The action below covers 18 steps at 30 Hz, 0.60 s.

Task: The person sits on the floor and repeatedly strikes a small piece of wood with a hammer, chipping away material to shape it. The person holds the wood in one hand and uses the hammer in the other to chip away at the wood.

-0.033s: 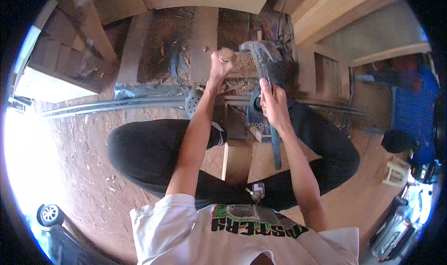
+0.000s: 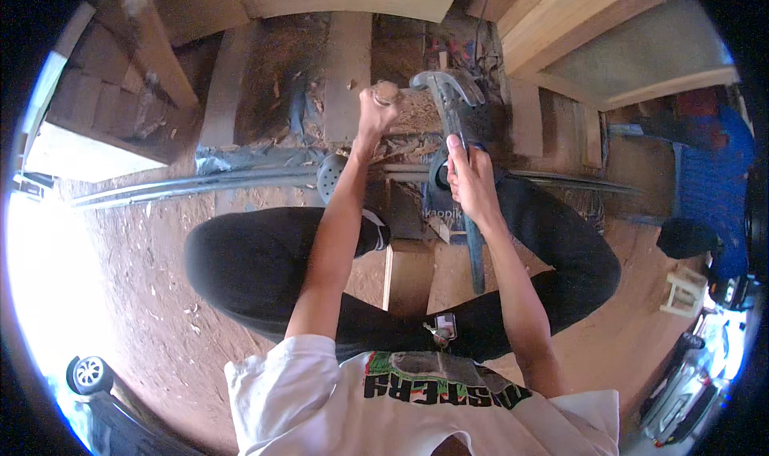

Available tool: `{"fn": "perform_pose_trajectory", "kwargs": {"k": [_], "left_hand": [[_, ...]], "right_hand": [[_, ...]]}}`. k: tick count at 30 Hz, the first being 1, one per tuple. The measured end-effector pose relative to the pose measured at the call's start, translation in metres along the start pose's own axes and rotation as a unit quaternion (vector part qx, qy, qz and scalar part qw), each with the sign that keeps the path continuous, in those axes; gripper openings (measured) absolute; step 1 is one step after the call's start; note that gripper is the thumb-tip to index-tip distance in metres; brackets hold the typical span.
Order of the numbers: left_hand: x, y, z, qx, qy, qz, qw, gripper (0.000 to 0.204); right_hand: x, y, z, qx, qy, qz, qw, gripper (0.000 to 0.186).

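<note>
My left hand (image 2: pixel 376 118) is closed around a small round wooden piece (image 2: pixel 385 92) at the upper middle, over a work spot strewn with shavings. My right hand (image 2: pixel 473 179) grips a claw hammer (image 2: pixel 452 103) by its long shaft, thumb along it. The hammer's head is beside the wooden piece; I cannot tell whether they touch. A grey perforated clog (image 2: pixel 331 174) lies just below my left hand, partly behind that forearm. My legs in black trousers are bent on either side of a wooden block (image 2: pixel 408 284).
Timber framing (image 2: pixel 585 19) and planks (image 2: pixel 224 79) surround the work. Long metal rods (image 2: pixel 136 193) cross behind my knees. At the right are a blue item (image 2: pixel 705 183) I cannot make out and a small pale stool (image 2: pixel 681 292). Cars (image 2: pixel 88 376) show at the lower edges.
My left hand and the piece in it have shifted very slightly left. The hammer head has moved a little left too, with my right hand still gripping it.
</note>
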<state>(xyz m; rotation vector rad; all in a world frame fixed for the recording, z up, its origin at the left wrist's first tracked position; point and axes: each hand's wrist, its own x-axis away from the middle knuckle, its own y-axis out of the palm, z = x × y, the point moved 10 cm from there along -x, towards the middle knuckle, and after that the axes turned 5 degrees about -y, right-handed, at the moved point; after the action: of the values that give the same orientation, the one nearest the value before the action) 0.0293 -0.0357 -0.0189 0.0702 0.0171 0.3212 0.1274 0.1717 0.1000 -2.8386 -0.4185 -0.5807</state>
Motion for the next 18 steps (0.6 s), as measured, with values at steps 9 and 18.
{"fn": "perform_pose_trajectory", "kwargs": {"k": [9,18], "left_hand": [[-0.031,-0.015,0.006,-0.036,0.005,0.052,0.998,0.02],[-0.026,-0.009,0.001,-0.045,-0.001,0.056,0.997,0.02]], "right_hand": [[0.018,-0.014,0.036,-0.048,0.069,0.021,0.996,0.05],[0.005,-0.012,-0.018,-0.018,-0.004,0.047,0.999,0.041]]}}
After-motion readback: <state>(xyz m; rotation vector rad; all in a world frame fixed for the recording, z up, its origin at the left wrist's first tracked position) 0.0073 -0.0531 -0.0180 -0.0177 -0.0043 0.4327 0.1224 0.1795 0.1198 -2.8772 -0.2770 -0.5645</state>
